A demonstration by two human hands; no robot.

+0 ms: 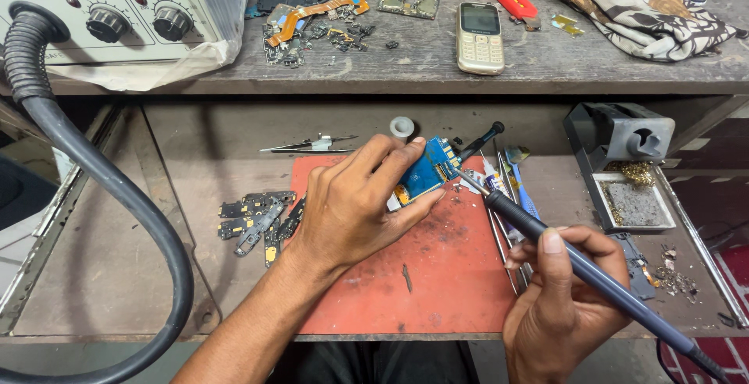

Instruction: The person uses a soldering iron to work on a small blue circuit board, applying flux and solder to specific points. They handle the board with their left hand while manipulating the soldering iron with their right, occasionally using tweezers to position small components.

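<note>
The head view looks down on a worn wooden workbench with a lower shelf. The left hand [351, 205] grips a small blue circuit board [425, 173] with a yellow edge, the thumb and fingers clamped on its sides, and holds it tilted just above the flat red rubber mat [437, 275] on the lower shelf. The right hand [558, 306] has its fingers closed around the dark blue handle of a soldering iron [546, 240], and the thin metal tip touches the right edge of the board. Left of the mat lies a heap of small black phone parts [257, 224]. Right of the mat stands a black soldering iron stand [620, 142] with a grey sponge tray. On the upper shelf lies a beige bar-shaped mobile phone [479, 37], and right of it a flowered cloth [632, 2]. At the upper left stands a grey rework station [117, 10] with two black round knobs and small dark printed labels above them; a thick black ribbed hose [101, 189] comes from it.
</note>
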